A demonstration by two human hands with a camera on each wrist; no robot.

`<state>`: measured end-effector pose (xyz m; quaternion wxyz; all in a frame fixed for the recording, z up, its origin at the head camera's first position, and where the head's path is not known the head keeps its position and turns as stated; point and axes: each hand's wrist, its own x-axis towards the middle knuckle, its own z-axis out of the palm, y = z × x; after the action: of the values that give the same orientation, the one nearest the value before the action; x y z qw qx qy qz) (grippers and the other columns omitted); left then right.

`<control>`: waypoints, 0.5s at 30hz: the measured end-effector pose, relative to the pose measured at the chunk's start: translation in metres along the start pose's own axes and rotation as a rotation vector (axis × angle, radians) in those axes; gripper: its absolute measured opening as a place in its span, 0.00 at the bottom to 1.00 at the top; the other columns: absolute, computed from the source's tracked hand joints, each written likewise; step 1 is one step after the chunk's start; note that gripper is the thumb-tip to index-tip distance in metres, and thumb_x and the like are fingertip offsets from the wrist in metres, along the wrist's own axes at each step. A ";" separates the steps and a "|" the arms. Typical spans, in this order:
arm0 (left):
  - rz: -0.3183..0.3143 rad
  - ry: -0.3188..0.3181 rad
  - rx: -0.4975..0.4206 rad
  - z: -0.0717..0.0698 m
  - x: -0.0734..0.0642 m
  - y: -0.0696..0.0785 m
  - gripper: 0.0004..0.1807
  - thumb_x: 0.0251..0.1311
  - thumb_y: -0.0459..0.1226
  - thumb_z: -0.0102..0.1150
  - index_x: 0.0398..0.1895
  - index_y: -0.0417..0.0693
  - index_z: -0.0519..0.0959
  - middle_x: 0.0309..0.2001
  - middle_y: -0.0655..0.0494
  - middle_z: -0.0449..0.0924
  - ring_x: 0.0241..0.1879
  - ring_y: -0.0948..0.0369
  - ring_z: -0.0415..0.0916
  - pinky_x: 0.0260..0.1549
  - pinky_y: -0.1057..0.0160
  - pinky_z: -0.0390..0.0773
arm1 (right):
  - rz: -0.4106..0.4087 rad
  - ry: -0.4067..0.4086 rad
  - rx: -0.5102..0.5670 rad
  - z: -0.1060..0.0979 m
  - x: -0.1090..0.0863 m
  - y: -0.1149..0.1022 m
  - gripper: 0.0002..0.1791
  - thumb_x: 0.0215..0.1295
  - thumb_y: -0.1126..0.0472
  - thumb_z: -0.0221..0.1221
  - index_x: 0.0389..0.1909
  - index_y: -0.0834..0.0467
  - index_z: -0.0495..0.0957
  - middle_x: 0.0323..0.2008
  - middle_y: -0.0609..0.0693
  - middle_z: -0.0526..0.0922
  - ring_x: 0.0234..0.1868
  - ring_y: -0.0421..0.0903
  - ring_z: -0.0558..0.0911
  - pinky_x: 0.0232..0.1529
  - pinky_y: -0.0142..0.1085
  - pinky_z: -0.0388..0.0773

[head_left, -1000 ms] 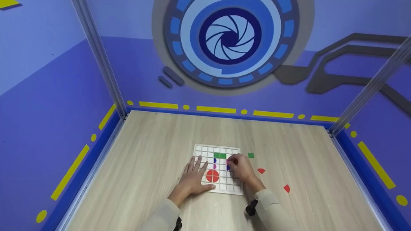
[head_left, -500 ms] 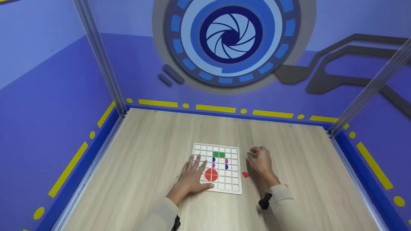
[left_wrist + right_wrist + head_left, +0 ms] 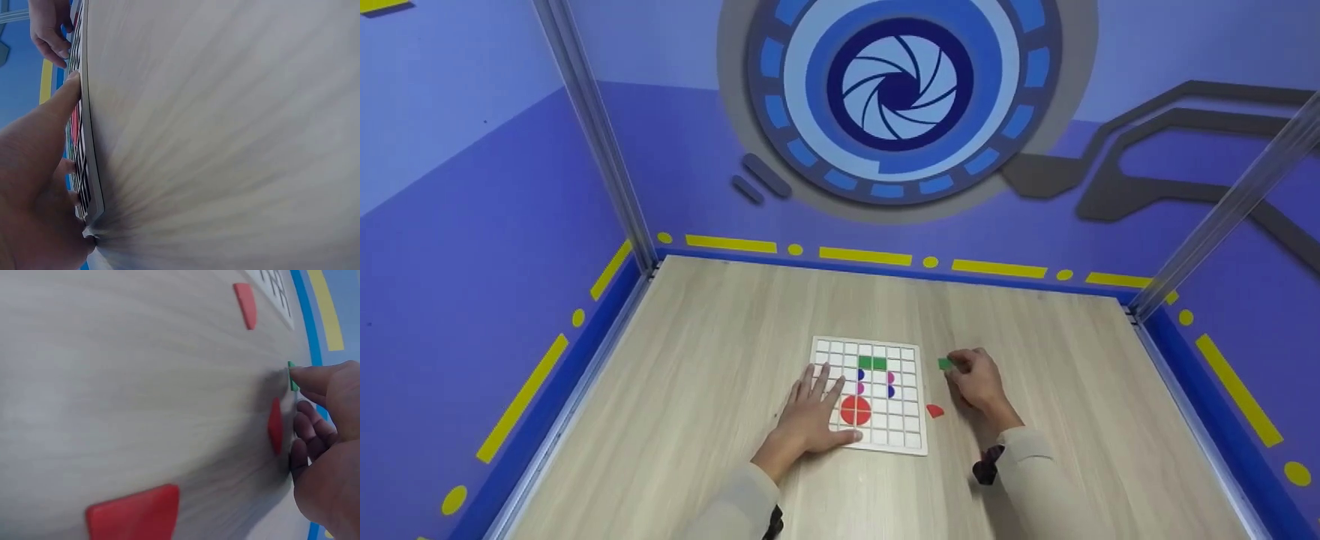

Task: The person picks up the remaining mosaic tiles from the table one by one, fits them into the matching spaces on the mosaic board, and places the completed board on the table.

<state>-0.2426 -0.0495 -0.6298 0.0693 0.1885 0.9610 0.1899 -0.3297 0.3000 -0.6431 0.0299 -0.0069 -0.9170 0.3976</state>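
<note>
Yes, pinched the green tile (image 3: 944,364) in the fingertips of the right hand (image 3: 979,379), just off the right side of the grid board (image 3: 910,439); rested the left hand (image 3: 810,418) flat across the board's left side, with fingers spread apart; spotted a loose red wedge (image 3: 934,411) on the tabletop (image 3: 735,322) beside the board

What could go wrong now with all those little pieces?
The right hand is at a small, thin green square, which might slip from the fingers when lifted. A loose red piece lies near that hand and could get nudged away. The left hand lies spread on the grid board; if it slides, it might shift the coloured shapes there.
</note>
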 end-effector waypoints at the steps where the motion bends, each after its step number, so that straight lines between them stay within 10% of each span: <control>1: 0.001 0.002 0.000 0.000 0.000 0.000 0.59 0.61 0.68 0.65 0.85 0.43 0.57 0.85 0.36 0.42 0.83 0.35 0.36 0.79 0.36 0.46 | -0.007 0.011 -0.002 0.001 0.000 0.000 0.17 0.72 0.69 0.62 0.60 0.67 0.81 0.54 0.61 0.78 0.53 0.56 0.78 0.59 0.52 0.76; 15: 0.005 -0.001 -0.029 0.001 0.001 -0.002 0.58 0.61 0.68 0.65 0.85 0.44 0.56 0.85 0.37 0.41 0.83 0.35 0.34 0.79 0.36 0.44 | 0.017 0.053 0.009 0.006 0.000 -0.008 0.11 0.70 0.72 0.63 0.51 0.67 0.79 0.49 0.62 0.77 0.50 0.57 0.76 0.54 0.51 0.75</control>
<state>-0.2440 -0.0503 -0.6318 0.0720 0.1902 0.9576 0.2041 -0.3300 0.2902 -0.6420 0.0510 -0.0252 -0.9141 0.4014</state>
